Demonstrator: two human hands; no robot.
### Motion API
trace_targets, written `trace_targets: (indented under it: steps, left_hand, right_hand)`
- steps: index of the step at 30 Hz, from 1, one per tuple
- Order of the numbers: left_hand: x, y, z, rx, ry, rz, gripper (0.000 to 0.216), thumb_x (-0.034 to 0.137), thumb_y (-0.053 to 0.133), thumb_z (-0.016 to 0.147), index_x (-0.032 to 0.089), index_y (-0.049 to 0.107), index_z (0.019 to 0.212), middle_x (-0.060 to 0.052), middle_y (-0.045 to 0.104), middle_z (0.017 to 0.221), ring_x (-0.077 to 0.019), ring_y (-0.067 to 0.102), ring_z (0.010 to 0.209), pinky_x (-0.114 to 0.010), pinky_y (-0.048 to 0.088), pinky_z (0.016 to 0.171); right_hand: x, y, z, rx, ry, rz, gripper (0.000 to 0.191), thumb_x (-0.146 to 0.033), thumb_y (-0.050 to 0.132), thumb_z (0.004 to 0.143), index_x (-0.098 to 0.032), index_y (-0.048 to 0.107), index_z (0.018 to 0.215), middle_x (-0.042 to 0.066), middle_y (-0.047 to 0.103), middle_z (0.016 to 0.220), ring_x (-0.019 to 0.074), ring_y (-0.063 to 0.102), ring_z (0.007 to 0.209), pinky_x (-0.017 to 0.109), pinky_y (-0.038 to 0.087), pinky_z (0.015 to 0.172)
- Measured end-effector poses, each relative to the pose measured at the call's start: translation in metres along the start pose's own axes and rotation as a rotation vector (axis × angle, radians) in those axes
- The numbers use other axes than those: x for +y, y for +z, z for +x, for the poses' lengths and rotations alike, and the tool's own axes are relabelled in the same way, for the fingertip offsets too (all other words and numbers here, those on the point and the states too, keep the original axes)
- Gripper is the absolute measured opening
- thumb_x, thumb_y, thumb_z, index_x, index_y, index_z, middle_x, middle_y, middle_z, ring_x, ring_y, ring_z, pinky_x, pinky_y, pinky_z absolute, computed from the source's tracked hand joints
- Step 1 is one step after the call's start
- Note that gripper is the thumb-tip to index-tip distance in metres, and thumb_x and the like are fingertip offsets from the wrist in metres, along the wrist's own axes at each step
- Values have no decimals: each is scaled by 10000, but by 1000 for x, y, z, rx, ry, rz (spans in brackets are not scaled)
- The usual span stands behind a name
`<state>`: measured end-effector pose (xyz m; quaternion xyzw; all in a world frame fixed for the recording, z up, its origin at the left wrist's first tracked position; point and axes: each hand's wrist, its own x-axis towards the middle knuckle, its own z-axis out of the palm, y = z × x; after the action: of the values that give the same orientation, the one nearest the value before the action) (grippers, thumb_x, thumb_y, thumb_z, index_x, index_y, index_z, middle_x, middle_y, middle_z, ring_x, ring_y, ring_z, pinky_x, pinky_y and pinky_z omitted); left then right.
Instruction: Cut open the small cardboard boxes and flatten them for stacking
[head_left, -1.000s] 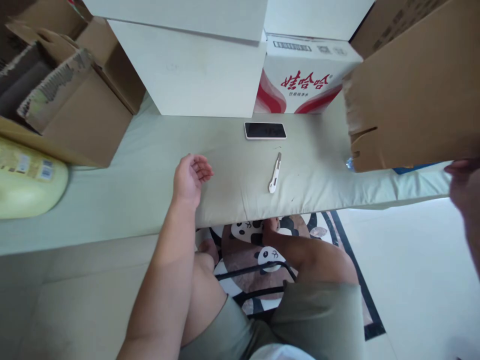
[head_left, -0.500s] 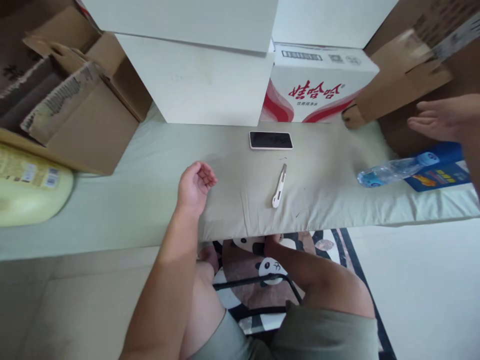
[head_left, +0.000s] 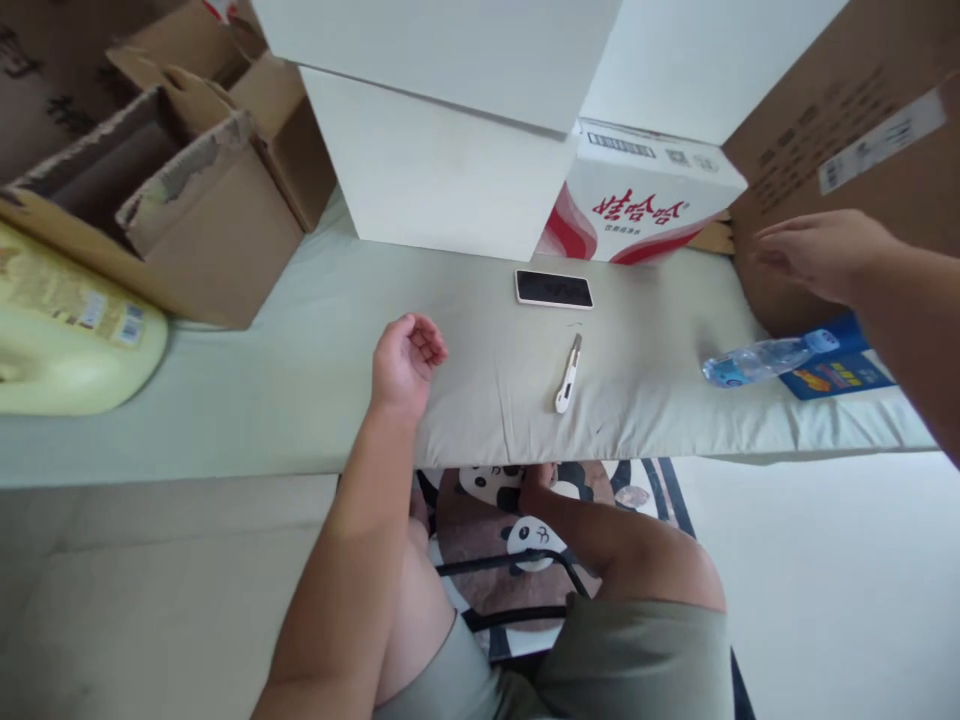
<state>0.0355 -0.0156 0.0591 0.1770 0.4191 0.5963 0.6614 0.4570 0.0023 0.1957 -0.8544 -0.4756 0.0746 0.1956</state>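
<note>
My left hand (head_left: pixel 406 361) rests palm up on the pale green cloth surface (head_left: pixel 300 360), fingers loosely curled, holding nothing. My right hand (head_left: pixel 817 255) reaches to the right, fingers stretched flat against the side of a large brown cardboard box (head_left: pixel 840 130). A white utility knife (head_left: pixel 568 373) lies on the cloth between my hands. A dark phone (head_left: pixel 553 289) lies face up just beyond the knife. A clear water bottle (head_left: pixel 765 358) lies on its side below my right hand, partly over a blue book (head_left: pixel 836 375).
White boxes (head_left: pixel 442 170) and a red-and-white printed carton (head_left: pixel 637 205) stand along the back. An open torn cardboard box (head_left: pixel 172 200) sits at the left, with a yellow-green bag (head_left: pixel 67 345) beside it. Below the surface edge are my knees and a panda-print rug (head_left: pixel 525 520).
The large brown box went from held up in front at the right to standing at the back right. My right hand let go and now lies flat against it. The left hand barely moved.
</note>
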Motion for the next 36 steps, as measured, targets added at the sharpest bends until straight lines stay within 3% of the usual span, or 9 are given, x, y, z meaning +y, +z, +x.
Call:
trace_targets:
  steps: [3,6,10,14,20,23,29,33,36]
  left_hand:
    - [7,-6,-5,12,-14,-52,288,248,541,862,193,611,588,-12,542,544,-107,507,510,-177,451,476]
    - [15,-18,-9,1,-11,-88,300,240,543,870,182,616,585,-9,547,560,-94,517,510,-179,449,487]
    - [29,-38,-10,21,24,-110,330,252,521,900,174,615,593,-10,541,572,-90,519,510,-196,444,507]
    - [41,-52,-6,89,99,-166,319,249,508,924,194,557,614,7,506,570,-90,490,506,-208,422,517]
    - [57,-62,-3,221,187,-318,354,156,435,971,207,403,622,40,365,513,-84,356,456,-205,325,473]
    - [62,-66,-3,239,144,-351,409,202,428,1000,198,410,591,37,364,529,-72,345,456,-208,299,467]
    - [53,-72,1,248,207,-134,419,259,457,1011,221,416,596,14,394,568,-118,390,503,-271,339,515]
    - [51,-78,-16,470,701,193,316,169,496,934,247,405,641,-16,382,701,-190,450,704,-327,450,730]
    - [55,-86,-34,539,1069,335,180,168,546,896,263,464,766,-35,439,903,-221,517,976,-365,448,1022]
  right_hand:
    - [-45,21,-28,-182,-27,34,134,-105,580,979,-157,698,1013,150,757,1120,167,724,833,382,609,882]
    - [-100,59,-67,-388,-270,-30,133,-157,593,942,-207,672,1036,124,765,1110,228,731,818,465,608,840]
    - [-177,123,-123,-513,-593,-41,149,-170,652,855,-209,703,990,103,733,1295,211,709,902,483,543,1055]
    - [-258,170,-174,-625,-911,87,523,-195,577,887,-231,529,1407,50,807,1111,211,744,864,433,593,971]
    - [-361,188,-229,-558,-1161,99,679,-201,496,952,-208,310,1605,21,787,1180,190,726,1023,380,581,1014]
    - [-392,195,-237,-528,-1124,9,750,-222,471,988,-212,175,1678,38,763,1228,224,721,1101,420,583,1029]
    - [-390,209,-225,-451,-951,-48,511,-237,543,989,-140,474,1485,85,664,1413,304,651,1322,435,505,1142]
    - [-338,198,-208,-300,-824,167,312,-208,524,985,-187,594,1288,60,729,1278,221,738,1036,386,533,1064]
    - [-274,179,-201,-118,-745,422,259,-224,399,1028,-205,601,1188,93,729,1186,202,696,1035,340,558,940]
